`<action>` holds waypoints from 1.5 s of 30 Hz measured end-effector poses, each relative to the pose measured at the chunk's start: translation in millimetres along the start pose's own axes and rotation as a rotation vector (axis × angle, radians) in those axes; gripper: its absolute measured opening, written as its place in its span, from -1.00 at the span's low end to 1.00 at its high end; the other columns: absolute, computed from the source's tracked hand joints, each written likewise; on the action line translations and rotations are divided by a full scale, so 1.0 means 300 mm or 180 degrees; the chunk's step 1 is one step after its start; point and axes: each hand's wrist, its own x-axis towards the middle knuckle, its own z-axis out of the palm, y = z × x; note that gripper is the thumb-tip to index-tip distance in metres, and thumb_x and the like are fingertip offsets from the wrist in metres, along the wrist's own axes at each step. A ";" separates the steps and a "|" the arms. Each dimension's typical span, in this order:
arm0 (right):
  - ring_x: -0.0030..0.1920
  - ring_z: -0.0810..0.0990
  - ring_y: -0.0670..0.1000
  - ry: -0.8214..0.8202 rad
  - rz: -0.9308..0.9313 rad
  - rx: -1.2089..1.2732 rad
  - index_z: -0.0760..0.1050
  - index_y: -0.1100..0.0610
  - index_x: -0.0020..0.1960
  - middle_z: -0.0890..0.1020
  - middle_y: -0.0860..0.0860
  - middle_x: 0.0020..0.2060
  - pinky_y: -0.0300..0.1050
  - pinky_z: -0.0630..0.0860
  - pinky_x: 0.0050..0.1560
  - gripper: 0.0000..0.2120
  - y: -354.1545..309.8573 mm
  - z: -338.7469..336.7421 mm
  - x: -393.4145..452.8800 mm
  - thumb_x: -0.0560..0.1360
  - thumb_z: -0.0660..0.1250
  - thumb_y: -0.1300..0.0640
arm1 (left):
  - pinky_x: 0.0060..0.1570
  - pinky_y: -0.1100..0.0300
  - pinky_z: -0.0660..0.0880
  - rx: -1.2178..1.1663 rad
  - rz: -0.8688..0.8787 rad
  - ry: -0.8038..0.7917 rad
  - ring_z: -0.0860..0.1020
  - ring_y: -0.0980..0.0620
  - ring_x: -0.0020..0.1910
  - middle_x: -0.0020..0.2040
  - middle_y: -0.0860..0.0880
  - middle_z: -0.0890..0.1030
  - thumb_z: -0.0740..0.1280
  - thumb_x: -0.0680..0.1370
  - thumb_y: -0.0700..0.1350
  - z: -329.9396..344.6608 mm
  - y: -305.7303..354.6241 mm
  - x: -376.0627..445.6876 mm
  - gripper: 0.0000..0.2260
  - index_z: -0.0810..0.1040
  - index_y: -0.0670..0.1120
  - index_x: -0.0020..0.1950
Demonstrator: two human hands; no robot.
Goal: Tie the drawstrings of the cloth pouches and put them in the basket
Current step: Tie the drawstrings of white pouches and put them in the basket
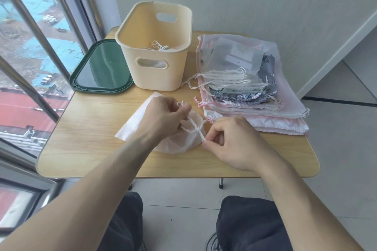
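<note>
Knot stage, white pouch (179, 142) on table (91, 128), front centre, between both hands. L hand (161, 114) pinching one cord (191, 126) end, raised toward basket (153, 55); loop of cord visible above fingertips. R hand (230, 140) pinching other cord end at pouch's near-right edge, fingers curled. Cords crossed over gathered mouth; knot formed but apparently not yet pulled tight. Basket behind pouch, well apart, w/ at least one tied pouch inside. Stack (240, 85) of untied pouches to right of basket, cords trailing toward it. Green lid (102, 67) just beside basket, left. Risks: uneven pull from the two hands likely to drag pouch sideways across table instead of seating knot, since nothing pins the cloth. Thin cord held only at tips: slip from either pinch probable under tension, knot then loosening. Loop at L hand could pull through if end tugged too far, leaving half knot only. R hand close to pink cord ends of stack: snag possible on draw-back, pulling stack toward table edge. Overtightening: mouth puckered unevenly, cloth caught in knot.
</note>
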 end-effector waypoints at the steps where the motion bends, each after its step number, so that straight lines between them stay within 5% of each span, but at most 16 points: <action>1: -0.32 0.55 -0.27 -0.0094 0.0046 -0.0049 0.65 0.02 -0.27 0.57 -0.22 -0.44 -0.39 0.38 -0.33 -0.86 -0.002 0.000 -0.003 0.45 0.51 0.09 | -0.37 0.11 0.58 0.0141 0.0007 0.0048 0.62 -0.02 -0.43 -0.35 -0.09 0.68 0.43 0.56 0.00 0.008 -0.007 0.002 -0.71 0.60 -0.23 -0.18; 8: -0.35 0.54 -0.19 -0.0532 0.0107 -0.0362 0.60 0.04 -0.31 0.60 -0.16 -0.41 -0.34 0.35 -0.32 -0.83 -0.018 0.013 -0.016 0.45 0.47 0.11 | -0.22 0.07 0.55 0.0651 0.0026 0.0369 0.62 -0.11 -0.30 -0.33 -0.12 0.67 0.40 0.55 -0.03 0.056 -0.025 0.034 -0.74 0.52 -0.15 -0.26; 21: -0.31 0.52 -0.01 -0.0973 -0.0211 -0.0736 0.48 0.15 -0.35 0.51 -0.05 -0.45 0.03 0.56 -0.18 -0.76 -0.028 0.017 -0.019 0.47 0.40 0.18 | -0.28 0.15 0.47 0.0758 0.0057 0.0550 0.58 -0.07 -0.28 -0.33 -0.08 0.61 0.41 0.53 -0.09 0.068 -0.028 0.041 -0.73 0.45 -0.09 -0.32; 26: -0.36 0.53 -0.19 -0.0801 0.0081 -0.0012 0.61 0.07 -0.23 0.57 -0.13 -0.43 -0.34 0.39 -0.33 -0.85 0.006 0.004 -0.028 0.51 0.45 0.08 | -0.38 0.26 0.46 0.1234 0.0138 0.0139 0.60 0.10 -0.39 -0.35 -0.05 0.67 0.24 0.65 0.00 0.035 0.004 0.027 -0.74 0.48 -0.13 -0.14; 31: -0.23 0.68 -0.14 -0.0417 0.0514 0.0934 0.49 -0.01 -0.08 0.69 -0.08 -0.23 -0.03 0.63 -0.08 -0.74 0.053 -0.008 -0.017 0.48 0.45 -0.17 | -0.28 0.10 0.58 -0.0204 -0.0294 -0.0189 0.62 -0.07 -0.38 -0.34 -0.15 0.64 0.05 0.72 -0.01 0.045 0.042 -0.006 -0.66 0.44 -0.19 -0.08; 35: -0.07 0.75 0.08 -0.0170 0.0910 0.2309 0.37 0.14 0.10 0.73 0.10 -0.06 0.21 0.67 0.04 -0.47 0.045 -0.012 -0.004 0.37 0.51 -0.16 | -0.22 0.04 0.54 -0.1718 -0.0960 -0.0526 0.54 -0.13 -0.28 -0.24 -0.22 0.60 0.11 0.69 0.14 0.029 0.083 -0.011 -0.62 0.45 -0.17 0.03; 37: -0.04 0.75 0.08 -0.0053 0.1019 0.2580 0.34 0.15 0.18 0.72 0.13 0.00 0.21 0.67 0.03 -0.33 0.026 -0.006 0.000 0.26 0.53 -0.16 | -0.23 0.07 0.56 -0.1943 -0.0825 -0.0964 0.54 -0.14 -0.21 -0.13 -0.23 0.58 0.24 0.60 0.21 0.014 0.094 -0.018 -0.56 0.52 -0.15 0.16; 40: 0.06 0.72 0.06 -0.0096 0.1089 0.2920 0.33 0.13 0.32 0.64 0.13 0.20 0.21 0.67 0.03 -0.13 0.013 0.011 0.005 0.17 0.63 -0.18 | -0.17 0.11 0.59 -0.1947 -0.0260 -0.1415 0.61 -0.11 -0.14 -0.08 -0.19 0.66 0.45 0.50 -0.02 0.003 0.095 -0.046 -0.70 0.60 -0.23 0.07; 45: 0.31 0.59 0.19 -0.0755 0.0964 0.4100 0.32 0.07 0.51 0.48 0.12 0.42 0.34 0.59 0.13 -0.04 0.009 0.037 0.024 0.23 0.70 0.01 | -0.20 0.12 0.59 -0.2618 -0.0162 -0.1785 0.58 -0.08 -0.22 -0.14 -0.16 0.61 0.31 0.46 -0.31 -0.025 0.109 -0.067 -0.86 0.60 -0.16 -0.05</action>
